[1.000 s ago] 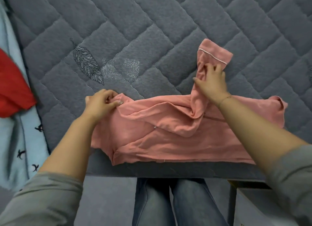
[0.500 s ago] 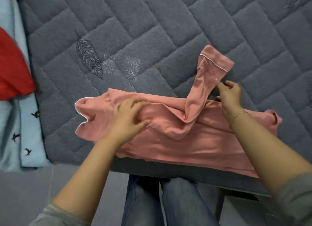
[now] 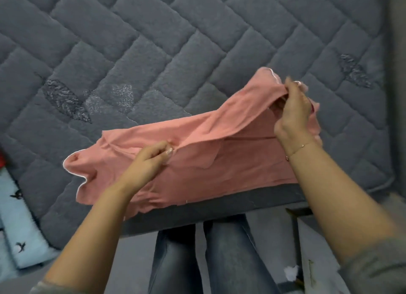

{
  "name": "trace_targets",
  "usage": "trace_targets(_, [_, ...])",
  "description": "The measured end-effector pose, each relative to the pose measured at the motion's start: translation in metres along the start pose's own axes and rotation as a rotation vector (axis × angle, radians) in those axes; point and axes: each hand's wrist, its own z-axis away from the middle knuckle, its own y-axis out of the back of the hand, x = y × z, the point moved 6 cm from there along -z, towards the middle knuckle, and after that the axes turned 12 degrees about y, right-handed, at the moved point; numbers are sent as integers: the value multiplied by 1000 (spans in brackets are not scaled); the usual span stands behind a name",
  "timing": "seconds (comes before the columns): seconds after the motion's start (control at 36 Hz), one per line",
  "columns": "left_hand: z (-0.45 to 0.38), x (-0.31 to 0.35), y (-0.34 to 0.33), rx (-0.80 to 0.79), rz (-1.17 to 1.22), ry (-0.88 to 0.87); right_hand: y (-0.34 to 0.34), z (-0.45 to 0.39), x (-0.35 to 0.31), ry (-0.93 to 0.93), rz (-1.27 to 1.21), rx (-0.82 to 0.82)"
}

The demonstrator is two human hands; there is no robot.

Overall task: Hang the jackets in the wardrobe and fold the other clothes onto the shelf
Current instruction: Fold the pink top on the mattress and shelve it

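Observation:
A pink top [image 3: 230, 162] with white piping lies partly folded along the near edge of the grey quilted bed [image 3: 153, 41]. My left hand [image 3: 151, 159] pinches a fold of the pink cloth near the garment's middle. My right hand [image 3: 294, 109] grips the pink sleeve near its cuff and holds it lifted above the right end of the garment. The other sleeve end lies flat at the left.
A light blue garment [image 3: 15, 227] with small bird prints lies at the bed's lower left, with a sliver of red cloth [image 3: 1, 159] above it. My legs in jeans [image 3: 197, 256] stand against the bed edge. A piece of furniture [image 3: 307, 238] sits at the lower right.
My right hand has taken hold of the sleeve and pulled it up and to the right. My left hand moved right and now pinches the middle fold. The view has swung to the right.

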Motion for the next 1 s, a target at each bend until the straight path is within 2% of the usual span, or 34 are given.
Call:
trace_targets(0.22, [40,-17,11,-53,-132,36,125,91,-14,33,1,299])
trace_targets(0.36, [45,-17,23,-13,-170,117,161,147,-12,92,75,378])
trace_targets(0.44, [40,-7,34,55,-291,63,164,162,-19,147,186,296])
trace_targets(0.53, [27,5,44,191,-341,6,154,145,-26,183,304,197])
trace_targets(0.61, [10,11,49,339,-402,-8,133,96,-16,82,388,100])
trace_targets(0.67, [0,13,45,418,-540,11,111,60,-2,-19,441,-2])
trace_targets(0.75, [-9,5,32,482,-674,113,87,27,25,-152,502,-136])
trace_targets(0.81, [-1,0,24,584,-582,123,83,21,39,-202,541,-162])
trace_targets(0.89, [24,-13,13,790,-308,85,92,23,55,-258,473,-96])
trace_targets(0.94, [39,-38,6,916,-60,241,103,30,67,-288,411,-40])
trace_targets(1.0, [44,-68,-5,933,254,442,114,41,82,-377,342,3])
